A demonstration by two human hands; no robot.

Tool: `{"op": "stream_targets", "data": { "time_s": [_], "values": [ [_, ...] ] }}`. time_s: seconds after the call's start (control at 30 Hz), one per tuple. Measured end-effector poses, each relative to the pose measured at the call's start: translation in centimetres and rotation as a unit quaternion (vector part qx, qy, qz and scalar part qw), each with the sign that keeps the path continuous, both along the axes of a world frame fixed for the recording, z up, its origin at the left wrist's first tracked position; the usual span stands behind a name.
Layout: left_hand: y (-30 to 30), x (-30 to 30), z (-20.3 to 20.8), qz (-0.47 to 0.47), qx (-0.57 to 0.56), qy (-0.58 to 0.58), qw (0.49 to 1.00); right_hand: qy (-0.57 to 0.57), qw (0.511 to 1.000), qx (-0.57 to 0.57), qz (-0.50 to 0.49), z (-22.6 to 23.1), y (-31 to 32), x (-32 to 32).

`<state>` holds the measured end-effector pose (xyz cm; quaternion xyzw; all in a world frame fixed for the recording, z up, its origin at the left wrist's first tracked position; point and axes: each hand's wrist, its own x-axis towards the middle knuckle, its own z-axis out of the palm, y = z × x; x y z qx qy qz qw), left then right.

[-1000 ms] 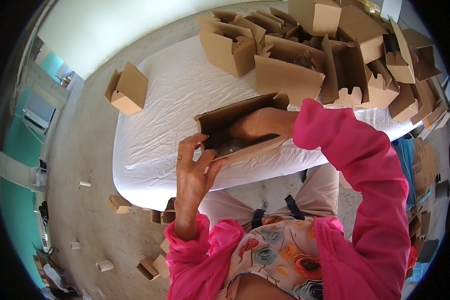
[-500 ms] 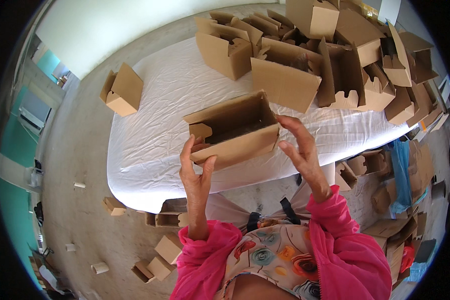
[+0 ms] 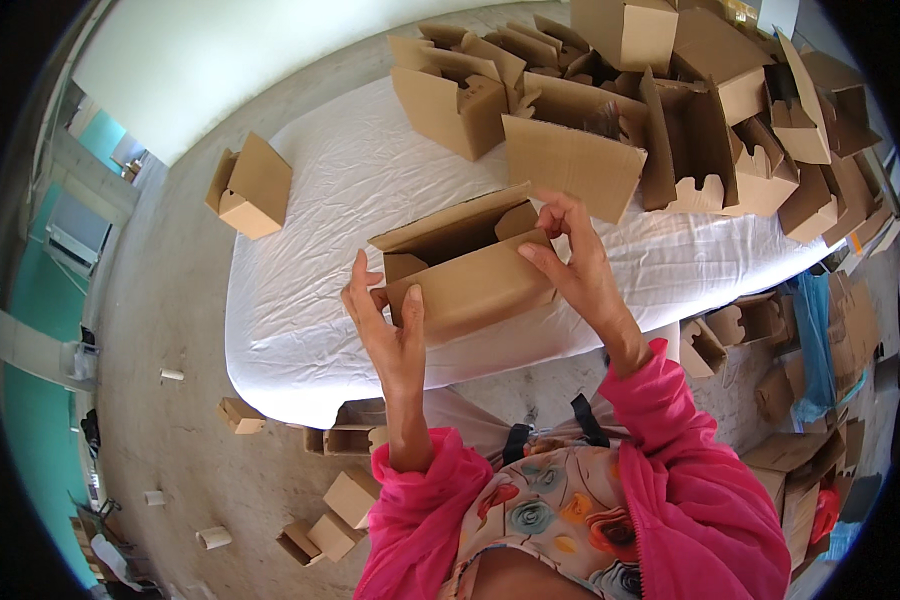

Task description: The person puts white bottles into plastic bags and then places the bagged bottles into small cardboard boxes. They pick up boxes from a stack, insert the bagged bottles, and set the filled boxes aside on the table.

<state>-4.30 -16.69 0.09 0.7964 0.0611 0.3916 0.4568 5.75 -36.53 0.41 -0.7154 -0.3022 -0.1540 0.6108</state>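
Note:
A brown cardboard box (image 3: 480,288) with an open top lies in front of me on the white-covered table (image 3: 310,300). Small end flaps show inside its left and right ends. My left hand (image 3: 385,325) is at the box's left end, thumb against the front wall; its index finger sticks up and the other fingers are partly hidden behind the corner. At the right end, my right hand (image 3: 577,260) pinches the upper corner, its thumb on the front wall's top edge and its fingers curled over the end.
Several open cardboard boxes (image 3: 575,155) crowd the table's far right. Another box (image 3: 255,185) stands at the far left corner. More boxes (image 3: 340,515) and short white tubes (image 3: 213,538) lie on the floor. A blue plastic sheet (image 3: 815,345) hangs at the right.
My right hand has moved up and left, closing onto the box's right upper corner. The right end flap now shows inside the box. My left thumb has shifted up the front wall.

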Motion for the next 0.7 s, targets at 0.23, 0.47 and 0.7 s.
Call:
{"op": "stream_targets", "data": {
  "time_s": [0.23, 0.47, 0.7],
  "values": [
    [0.4, 1.0, 0.0, 0.029, 0.07, 0.009, 0.997, -0.071, 0.987, -0.141, -0.041, 0.6, 0.1, 0.6],
    [2.5, 0.9, -0.6, -0.177, 0.061, 0.033, 0.982, 0.071, 0.995, -0.017, 0.068, -1.4, 0.2, 0.9],
    [5.0, 1.1, 0.5, -0.286, 0.082, 0.121, 0.947, 0.124, 0.988, -0.003, 0.087, -1.7, 0.7, 1.3]
  ]
}}
